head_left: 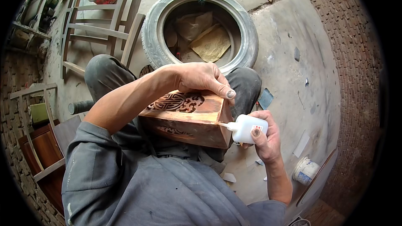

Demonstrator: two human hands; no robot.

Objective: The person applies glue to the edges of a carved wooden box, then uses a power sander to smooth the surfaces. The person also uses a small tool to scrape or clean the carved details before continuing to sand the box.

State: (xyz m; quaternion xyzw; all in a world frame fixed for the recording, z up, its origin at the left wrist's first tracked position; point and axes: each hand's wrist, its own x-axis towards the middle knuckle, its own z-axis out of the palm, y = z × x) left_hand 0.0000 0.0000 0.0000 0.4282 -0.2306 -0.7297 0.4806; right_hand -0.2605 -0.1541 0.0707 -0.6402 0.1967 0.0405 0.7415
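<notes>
A wooden box (188, 118) with dark openwork carving lies across my lap, its narrow end turned to the right. My left hand (205, 79) is closed over the box's far upper edge, with the thumb near the right end. In my right hand (268, 138) is a white squeeze bottle (250, 129) with a thin nozzle, held between thumb and fingers. The nozzle tip meets or nearly meets the box's right end at the near upper corner. Most of my left fingers are hidden behind the hand and box.
A large tyre (250, 37) lies ahead, with a yellowish paper or cloth (211, 44) inside its opening. Wooden chair frames (119, 14) stand at the far left. On the right are a white bucket (306, 170), scattered scraps and a brick wall (356, 58).
</notes>
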